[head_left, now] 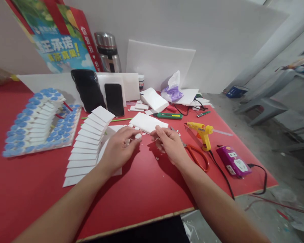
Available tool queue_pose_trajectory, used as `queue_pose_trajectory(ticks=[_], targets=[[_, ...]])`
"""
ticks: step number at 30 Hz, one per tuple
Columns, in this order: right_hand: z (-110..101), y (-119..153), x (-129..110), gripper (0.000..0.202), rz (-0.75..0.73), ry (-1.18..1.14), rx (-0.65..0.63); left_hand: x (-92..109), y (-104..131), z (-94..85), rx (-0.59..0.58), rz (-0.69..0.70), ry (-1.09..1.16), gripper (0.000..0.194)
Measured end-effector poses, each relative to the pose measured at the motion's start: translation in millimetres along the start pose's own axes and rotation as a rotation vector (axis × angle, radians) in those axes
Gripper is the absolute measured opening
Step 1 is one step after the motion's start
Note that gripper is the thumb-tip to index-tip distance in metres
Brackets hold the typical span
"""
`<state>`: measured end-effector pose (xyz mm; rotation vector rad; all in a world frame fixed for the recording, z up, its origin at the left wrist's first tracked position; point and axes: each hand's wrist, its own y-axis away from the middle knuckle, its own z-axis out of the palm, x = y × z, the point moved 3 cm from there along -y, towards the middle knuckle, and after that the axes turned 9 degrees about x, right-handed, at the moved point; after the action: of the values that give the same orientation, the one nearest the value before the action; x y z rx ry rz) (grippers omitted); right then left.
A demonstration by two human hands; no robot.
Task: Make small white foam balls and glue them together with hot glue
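Between the thumb and fingers of my left hand is a small white rounded foam piece; another whitish bit shows in the curled palm. My right hand is closed in a pinch, and what its fingertips hold is too small to make out. Left of my left hand stands a curved white foam-board staircase, its steps fanned out. Beyond both hands lies a thick white foam block, with several small white chips beside it on the red table.
A yellow glue gun, orange-handled pliers and a purple power socket with cables lie right. A green cutter is behind the block. Farther left are a blue-capped staircase model, two phones and a thermos.
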<state>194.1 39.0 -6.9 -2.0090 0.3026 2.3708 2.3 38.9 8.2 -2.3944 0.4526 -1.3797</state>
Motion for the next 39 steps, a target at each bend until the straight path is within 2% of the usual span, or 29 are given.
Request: queue_pose_trajectory(ticks=[2, 4, 7, 8, 10, 12, 15, 18, 20, 25, 29, 33, 36, 39], targets=[[-1, -1, 0, 0.055, -0.034, 0.005, 0.009, -2, -3, -8.9, 0.130, -0.096, -0.028, 0.027], [-3, -2, -1, 0.050, -0.070, 0.040, 0.021, -1, -5, -13.4, 0.189, -0.127, -0.020, 0.029], [-6, -5, 0, 0.039, -0.131, 0.151, 0.031, -2, -3, -9.3, 0.081, -0.186, -0.006, 0.034], [-7, -5, 1, 0.035, -0.159, 0.206, 0.031, -2, -2, -7.1, 0.038, -0.163, -0.018, 0.035], [-8, -6, 3, 0.023, -0.258, 0.337, 0.016, -4, -2, -5.4, 0.025, -0.032, -0.100, 0.031], [-7, -4, 3, 0.015, -0.420, 0.480, -0.032, -6, -2, -4.1, -0.023, 0.114, -0.162, 0.028], [-4, 0, 4, 0.036, -0.645, 0.674, -0.098, -6, -4, -3.1, -0.124, 0.297, -0.225, 0.027], [-5, 1, 4, 0.042, -0.709, 0.779, -0.090, -6, -5, -0.5, -0.243, 0.431, -0.267, 0.026], [-7, -1, 3, 0.040, -0.710, 0.793, -0.071, -9, -5, 1.5, -0.262, 0.451, -0.299, 0.025], [-7, -1, 4, 0.036, -0.721, 0.761, -0.040, -23, -2, 8.6, -0.241, 0.392, -0.345, 0.027], [-7, 0, 4, 0.035, -0.757, 0.768, -0.022, -26, 1, 12.3, -0.225, 0.355, -0.346, 0.033], [-16, -5, -2, 0.029, -0.783, 0.823, 0.107, -20, 0, 8.2, -0.115, 0.313, -0.221, 0.034], [-24, -10, -4, 0.030, -0.748, 0.931, 0.183, -13, -2, -1.1, 0.075, 0.263, -0.166, 0.029], [-25, -15, -1, 0.034, -0.658, 1.087, 0.168, -6, -3, -9.2, 0.242, 0.244, -0.128, 0.025]])
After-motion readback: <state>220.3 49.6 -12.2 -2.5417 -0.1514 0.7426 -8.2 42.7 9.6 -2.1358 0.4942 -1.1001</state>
